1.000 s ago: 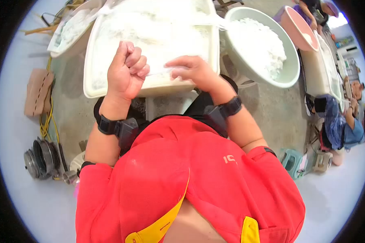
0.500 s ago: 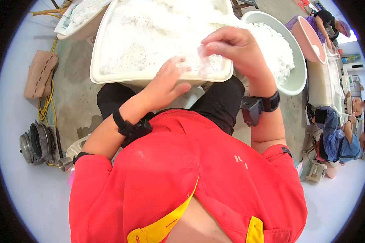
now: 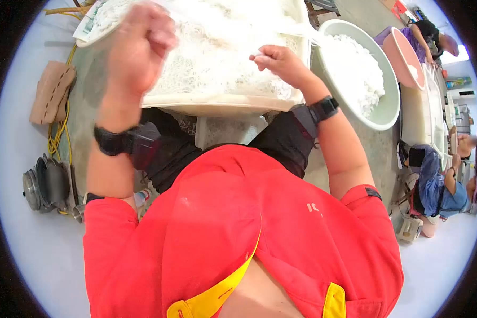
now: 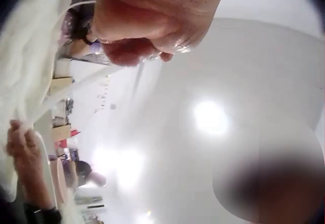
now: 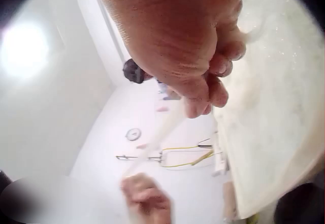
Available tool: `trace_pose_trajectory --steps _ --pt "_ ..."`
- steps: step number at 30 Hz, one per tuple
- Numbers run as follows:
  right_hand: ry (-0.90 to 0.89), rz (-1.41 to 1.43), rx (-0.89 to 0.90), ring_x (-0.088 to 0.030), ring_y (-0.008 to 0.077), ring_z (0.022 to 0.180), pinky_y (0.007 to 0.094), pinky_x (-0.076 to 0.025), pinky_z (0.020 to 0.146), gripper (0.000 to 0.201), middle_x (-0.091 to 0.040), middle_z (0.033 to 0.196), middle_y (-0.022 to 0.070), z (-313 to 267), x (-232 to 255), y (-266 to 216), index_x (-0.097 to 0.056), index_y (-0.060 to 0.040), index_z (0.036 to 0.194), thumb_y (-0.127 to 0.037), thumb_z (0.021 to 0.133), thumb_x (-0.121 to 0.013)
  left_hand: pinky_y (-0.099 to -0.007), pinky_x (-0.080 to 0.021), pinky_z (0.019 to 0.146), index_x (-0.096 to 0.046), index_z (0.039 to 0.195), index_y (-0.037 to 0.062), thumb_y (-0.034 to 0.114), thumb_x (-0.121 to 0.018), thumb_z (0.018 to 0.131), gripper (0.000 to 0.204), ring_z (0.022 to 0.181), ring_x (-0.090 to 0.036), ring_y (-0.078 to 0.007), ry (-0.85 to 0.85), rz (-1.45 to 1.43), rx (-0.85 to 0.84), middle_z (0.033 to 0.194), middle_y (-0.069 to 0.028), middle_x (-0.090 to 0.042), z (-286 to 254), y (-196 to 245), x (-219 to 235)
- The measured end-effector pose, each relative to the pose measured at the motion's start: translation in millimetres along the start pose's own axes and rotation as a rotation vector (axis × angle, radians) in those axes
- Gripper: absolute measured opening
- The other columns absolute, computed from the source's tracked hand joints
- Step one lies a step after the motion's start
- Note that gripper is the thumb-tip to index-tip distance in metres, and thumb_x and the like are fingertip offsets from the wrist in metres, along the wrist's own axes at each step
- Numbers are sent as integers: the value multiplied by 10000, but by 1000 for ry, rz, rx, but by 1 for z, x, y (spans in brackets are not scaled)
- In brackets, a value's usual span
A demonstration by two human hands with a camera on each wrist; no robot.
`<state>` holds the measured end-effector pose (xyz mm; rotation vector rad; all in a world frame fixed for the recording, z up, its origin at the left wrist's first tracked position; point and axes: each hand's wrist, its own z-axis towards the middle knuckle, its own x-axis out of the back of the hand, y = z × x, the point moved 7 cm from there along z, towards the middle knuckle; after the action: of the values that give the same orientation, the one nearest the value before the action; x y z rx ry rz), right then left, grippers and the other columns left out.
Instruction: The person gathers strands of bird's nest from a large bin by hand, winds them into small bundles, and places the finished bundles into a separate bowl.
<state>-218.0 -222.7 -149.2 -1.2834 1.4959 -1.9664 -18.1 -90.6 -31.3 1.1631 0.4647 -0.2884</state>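
A whitish, see-through strand point(image 4: 76, 87) stretches between my two hands, blurred by motion; its kind is unclear. My left hand point(image 3: 140, 50) is raised at the left, its curled fingers gripping one end. Lower and to the right, my right hand point(image 3: 282, 63) pinches the strand between thumb and fingers over the tub's right side. In the right wrist view the strand point(image 5: 155, 140) runs from the right fingertips to the left hand point(image 5: 147, 198). Beneath both hands is a large white tub point(image 3: 212, 104) with a mass of fine white strands in it.
A pale green basin point(image 3: 392, 114) heaped with white stuff stands right of the tub. Another white-filled container point(image 3: 82, 38) is at the upper left. Farther right are a pink basin point(image 3: 403, 63) and other people. Pots point(image 3: 50, 180) lie at the left.
The left hand has swung up and to the left, away from the right hand, and its fingers have curled. My right hand has come a little left.
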Motion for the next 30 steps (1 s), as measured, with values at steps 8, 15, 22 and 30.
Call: trace_pose_trajectory --steps 8,15,22,30 --pt "197 -305 309 -469 55 590 221 -396 506 236 -548 686 -37 77 67 -73 -655 -53 938 -269 869 -591 -260 -335 569 -424 750 78 257 -454 942 264 605 -339 -108 389 213 -463 655 19 -343 -21 91 82" --pt "505 -497 257 -494 84 524 229 -394 477 203 -586 709 5 115 116 -96 -621 -40 787 -223 870 -588 -223 -381 560 -540 862 12 298 -439 955 318 592 -431 -77 494 791 -27 688 -1 -483 -58 -78 158" --pt "8 -507 -222 -557 102 668 256 -442 598 289 -618 726 45 33 54 0 -649 -8 931 -276 824 -623 -271 -423 712 -541 844 -14 265 -436 957 319 742 -518 -148 508 1073 -51 776 -73 -581 -69 -82 153" --pt "-636 -708 -437 -562 362 729 386 -446 704 565 -617 806 235 -19 -32 34 -634 42 858 -500 873 -476 -270 -426 717 -555 869 -12 254 -436 960 306 739 -523 -152 536 1049 -78 796 -77 -598 -70 -83 160"
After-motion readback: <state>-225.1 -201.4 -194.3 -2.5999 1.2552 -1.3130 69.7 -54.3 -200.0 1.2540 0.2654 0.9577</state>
